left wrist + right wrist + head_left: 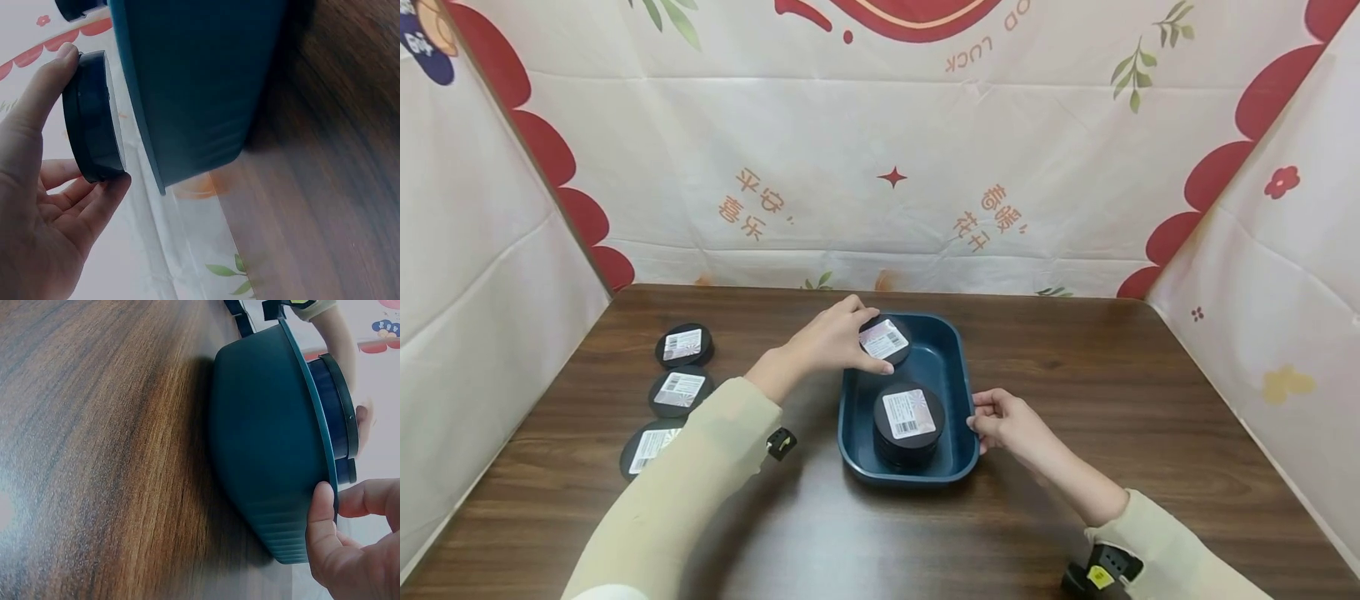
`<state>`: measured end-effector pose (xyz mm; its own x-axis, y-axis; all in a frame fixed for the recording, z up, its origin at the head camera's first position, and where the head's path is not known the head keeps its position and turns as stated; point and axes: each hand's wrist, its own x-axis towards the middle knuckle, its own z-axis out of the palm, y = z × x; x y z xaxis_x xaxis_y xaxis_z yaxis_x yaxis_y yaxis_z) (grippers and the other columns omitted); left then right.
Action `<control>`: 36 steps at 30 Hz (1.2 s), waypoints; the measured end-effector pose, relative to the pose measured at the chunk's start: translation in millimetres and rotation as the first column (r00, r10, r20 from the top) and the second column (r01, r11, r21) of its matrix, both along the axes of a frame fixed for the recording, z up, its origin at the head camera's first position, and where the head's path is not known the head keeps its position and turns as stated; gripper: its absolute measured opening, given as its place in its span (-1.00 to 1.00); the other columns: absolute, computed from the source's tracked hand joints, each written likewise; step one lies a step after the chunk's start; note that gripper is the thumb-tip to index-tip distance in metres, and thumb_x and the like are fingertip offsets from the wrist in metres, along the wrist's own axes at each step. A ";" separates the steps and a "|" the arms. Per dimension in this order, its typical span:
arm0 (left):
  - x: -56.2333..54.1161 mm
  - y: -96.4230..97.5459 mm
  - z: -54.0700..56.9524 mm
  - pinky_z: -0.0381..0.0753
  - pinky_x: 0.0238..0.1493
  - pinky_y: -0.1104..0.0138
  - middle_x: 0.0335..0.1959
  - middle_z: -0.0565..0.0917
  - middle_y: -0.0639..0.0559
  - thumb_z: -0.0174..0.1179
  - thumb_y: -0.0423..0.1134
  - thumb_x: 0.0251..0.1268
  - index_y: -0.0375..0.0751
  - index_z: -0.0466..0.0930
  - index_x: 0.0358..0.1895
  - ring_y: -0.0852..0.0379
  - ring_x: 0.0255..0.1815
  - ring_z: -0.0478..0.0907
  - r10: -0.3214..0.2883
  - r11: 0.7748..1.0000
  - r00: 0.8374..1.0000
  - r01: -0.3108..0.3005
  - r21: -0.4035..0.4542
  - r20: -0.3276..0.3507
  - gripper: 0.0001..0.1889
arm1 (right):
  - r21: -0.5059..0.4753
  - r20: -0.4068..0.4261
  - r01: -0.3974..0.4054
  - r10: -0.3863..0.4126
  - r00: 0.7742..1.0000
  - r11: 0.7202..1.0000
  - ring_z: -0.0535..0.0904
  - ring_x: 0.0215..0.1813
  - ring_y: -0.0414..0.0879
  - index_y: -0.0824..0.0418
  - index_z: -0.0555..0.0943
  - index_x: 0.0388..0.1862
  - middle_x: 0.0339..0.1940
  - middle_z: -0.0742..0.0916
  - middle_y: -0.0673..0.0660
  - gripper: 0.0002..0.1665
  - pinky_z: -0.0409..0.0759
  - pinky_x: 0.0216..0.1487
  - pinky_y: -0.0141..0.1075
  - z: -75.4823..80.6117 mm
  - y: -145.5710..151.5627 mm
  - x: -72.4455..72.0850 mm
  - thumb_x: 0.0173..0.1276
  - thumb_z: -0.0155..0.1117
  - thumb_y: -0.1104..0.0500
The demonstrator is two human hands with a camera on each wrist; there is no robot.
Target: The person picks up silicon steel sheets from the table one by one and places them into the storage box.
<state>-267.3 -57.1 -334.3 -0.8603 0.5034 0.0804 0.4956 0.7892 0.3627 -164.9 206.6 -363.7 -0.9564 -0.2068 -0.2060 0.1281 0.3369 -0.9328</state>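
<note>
My left hand (838,336) grips a round black tin (883,339) with a white label, thumb on one side and fingers on the other. It holds the tin over the far left part of a dark teal tray (940,333); in the left wrist view the held tin (94,119) is clear of the tray's rim. Stacked black tins (908,421) stand in the near half of the tray, the top one labelled. My right hand (1009,423) pinches the tray's right rim, thumb outside in the right wrist view, where the tray wall (269,431) shows.
Left of the tray, labelled black tins stand in a column: a far one (683,344), a middle one (681,392) and a near one (651,446), partly behind my left sleeve. The wooden table (1075,350) meets printed cloth walls (880,125) at the back and sides.
</note>
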 end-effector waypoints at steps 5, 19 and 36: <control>-2.8 6.5 -3.7 0.48 -0.13 0.28 -0.02 0.41 -0.09 0.37 0.30 -0.21 -0.31 0.32 0.30 0.08 -0.15 0.37 -0.044 0.998 0.999 0.043 -0.044 -0.019 0.01 | 0.000 0.003 0.004 -0.004 1.000 1.000 0.52 -0.37 -0.03 0.60 0.24 0.13 -0.25 0.52 0.25 -0.50 0.59 -0.41 -0.30 0.8 -0.3 -0.8 0.24 0.02 0.38; -12.9 23.6 -14.9 0.52 -0.02 0.28 0.06 0.41 -0.15 0.38 0.20 -0.13 -0.34 0.31 0.30 0.06 -0.07 0.43 -0.097 0.986 0.995 0.100 -0.131 0.027 -0.06 | 0.014 0.004 0.021 -0.021 1.000 1.000 0.53 -0.36 -0.03 0.60 0.25 0.11 -0.27 0.52 0.24 -0.52 0.58 -0.42 -0.32 1.9 0.5 -1.8 0.22 0.01 0.39; -18.2 37.8 -29.6 0.52 -0.06 0.30 0.04 0.44 -0.16 0.32 0.03 0.06 -0.36 0.34 0.28 0.08 -0.12 0.41 -0.133 0.938 0.988 0.153 -0.311 0.083 -0.23 | 0.053 0.021 -0.001 0.000 1.000 0.999 0.48 -0.45 -0.09 0.59 0.25 0.13 -0.25 0.54 0.26 -0.52 0.58 -0.42 -0.32 2.5 -0.6 -1.2 0.30 0.08 0.37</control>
<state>-285.5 -19.3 -363.9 -0.7756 0.6126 -0.1522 0.5969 0.7903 0.1387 -166.1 206.1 -361.2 -0.9518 -0.1953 -0.2364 0.1469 0.3863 -0.9106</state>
